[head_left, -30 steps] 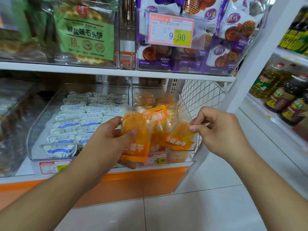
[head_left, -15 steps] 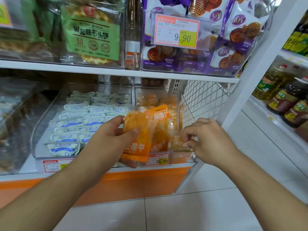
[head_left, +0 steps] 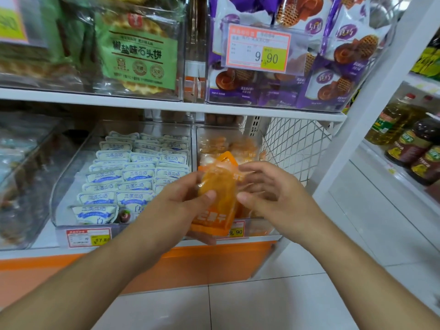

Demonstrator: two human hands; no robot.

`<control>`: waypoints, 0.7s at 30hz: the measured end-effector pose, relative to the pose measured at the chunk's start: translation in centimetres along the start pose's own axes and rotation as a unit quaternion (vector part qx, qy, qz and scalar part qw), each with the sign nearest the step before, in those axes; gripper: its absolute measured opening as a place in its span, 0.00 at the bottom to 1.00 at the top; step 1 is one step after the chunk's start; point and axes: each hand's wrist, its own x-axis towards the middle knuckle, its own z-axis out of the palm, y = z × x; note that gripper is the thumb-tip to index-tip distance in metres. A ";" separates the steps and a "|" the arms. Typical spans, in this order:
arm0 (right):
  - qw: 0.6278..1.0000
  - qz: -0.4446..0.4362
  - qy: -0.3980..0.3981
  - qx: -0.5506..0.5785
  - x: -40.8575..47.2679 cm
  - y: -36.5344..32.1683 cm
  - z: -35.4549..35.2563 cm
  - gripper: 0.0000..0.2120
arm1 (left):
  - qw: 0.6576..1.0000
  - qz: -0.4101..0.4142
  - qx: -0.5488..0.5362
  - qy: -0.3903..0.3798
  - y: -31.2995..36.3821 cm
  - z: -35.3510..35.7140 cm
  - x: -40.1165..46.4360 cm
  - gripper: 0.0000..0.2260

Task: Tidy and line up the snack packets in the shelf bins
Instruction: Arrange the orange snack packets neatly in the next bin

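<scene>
Head view: orange packets held at the lower shelf's right end

Purple packets fill the upper bin (head_left: 273, 101), tagged "9.90". Left hand (head_left: 171, 210) clamps orange packets (head_left: 219, 198) before the right-end bin (head_left: 257, 232); right hand (head_left: 271, 196) hovers just beside, fingers apart.

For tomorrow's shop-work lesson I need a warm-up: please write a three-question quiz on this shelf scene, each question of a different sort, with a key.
1. True or false: the left hand holds a stack of orange packets in front of the right-hand clear bin.
2. What fills the bin to the left of it? A. purple bags B. white and blue packets C. oil bottles
3. Fill in: the right hand has its fingers ____ beside the stack, gripping nothing.

Key
1. True
2. B
3. spread
</scene>
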 end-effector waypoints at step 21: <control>0.852 0.017 0.006 -0.523 0.9 1.4 -4.7 0.14 | 0.762 0.249 0.590 0.097 -4.2 -0.8 4.6 0.10</control>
